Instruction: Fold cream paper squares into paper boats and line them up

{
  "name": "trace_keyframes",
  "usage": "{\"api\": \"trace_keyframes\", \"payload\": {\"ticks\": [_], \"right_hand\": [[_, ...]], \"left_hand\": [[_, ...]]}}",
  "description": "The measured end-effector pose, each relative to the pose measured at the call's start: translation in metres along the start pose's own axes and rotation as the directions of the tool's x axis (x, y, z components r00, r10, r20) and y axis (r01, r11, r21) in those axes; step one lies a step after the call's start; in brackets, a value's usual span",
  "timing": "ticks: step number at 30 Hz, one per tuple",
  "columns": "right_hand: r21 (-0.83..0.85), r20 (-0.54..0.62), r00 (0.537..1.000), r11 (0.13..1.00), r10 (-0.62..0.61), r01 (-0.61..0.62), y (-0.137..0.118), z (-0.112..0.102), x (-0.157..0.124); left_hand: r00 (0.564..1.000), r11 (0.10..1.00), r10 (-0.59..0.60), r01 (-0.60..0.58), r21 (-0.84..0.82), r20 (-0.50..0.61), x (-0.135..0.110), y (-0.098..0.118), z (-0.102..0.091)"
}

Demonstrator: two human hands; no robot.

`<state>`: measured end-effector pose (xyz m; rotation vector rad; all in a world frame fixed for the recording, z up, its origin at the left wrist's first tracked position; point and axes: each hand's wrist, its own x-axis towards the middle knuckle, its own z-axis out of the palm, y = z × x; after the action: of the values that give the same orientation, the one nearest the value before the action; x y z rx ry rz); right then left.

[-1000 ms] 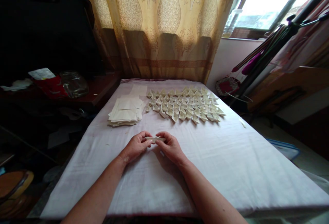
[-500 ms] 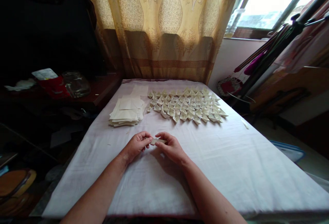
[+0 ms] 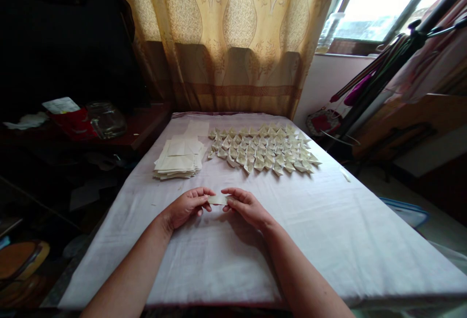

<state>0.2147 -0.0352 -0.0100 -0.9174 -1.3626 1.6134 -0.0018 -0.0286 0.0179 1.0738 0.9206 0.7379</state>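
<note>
Between my hands is a small folded piece of paper, pale cream and held just above the table. My left hand pinches its left end between thumb and fingers. The right end is gripped the same way by my right hand. Beyond my left hand lies a stack of cream paper sheets, a little uneven at its edges. Rows of small folded paper boats stand close together to the right of the stack.
A white cloth covers the table. A small pale scrap lies near its right edge. On a dark side table at left stand a glass jar and a red container. A patterned curtain hangs behind; a dark stand leans at right.
My hands have moved slightly apart, and more of the folded paper's flat face shows between them. The view has shifted a little.
</note>
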Motion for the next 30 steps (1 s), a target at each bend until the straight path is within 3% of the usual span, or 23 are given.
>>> {"api": "trace_keyframes", "payload": {"ticks": [3,6,10,16,21,25,30], "right_hand": [[-0.045,0.003,1.000,0.999,-0.011,0.012,0.001,-0.001,0.000],[-0.202,-0.063,0.989,0.972,-0.132,0.117,0.004,-0.001,0.001],[-0.379,-0.187,0.932,0.898,-0.310,0.223,0.011,0.004,0.004],[-0.549,-0.233,0.868,0.796,-0.439,0.255,0.014,0.019,0.001],[-0.634,-0.194,0.871,0.735,-0.452,0.240,0.006,0.026,-0.003],[-0.665,-0.226,0.877,0.725,-0.425,0.180,0.006,0.024,-0.002],[-0.675,-0.213,0.915,0.728,-0.343,0.116,0.008,0.021,-0.001]], "left_hand": [[0.999,0.999,-0.029,0.029,-0.020,0.014,-0.002,0.000,-0.003],[0.999,0.998,-0.042,0.043,-0.035,0.006,-0.003,0.000,-0.004],[0.998,0.999,-0.037,0.038,0.015,-0.056,-0.002,-0.002,0.001],[0.980,0.986,0.044,-0.011,0.168,-0.196,0.005,-0.009,0.013],[0.967,0.981,0.084,-0.038,0.188,-0.241,0.010,-0.014,0.014],[0.966,0.973,0.105,-0.050,0.224,-0.238,0.008,-0.015,0.018],[0.974,0.961,0.095,-0.035,0.273,-0.208,0.003,-0.012,0.024]]}}
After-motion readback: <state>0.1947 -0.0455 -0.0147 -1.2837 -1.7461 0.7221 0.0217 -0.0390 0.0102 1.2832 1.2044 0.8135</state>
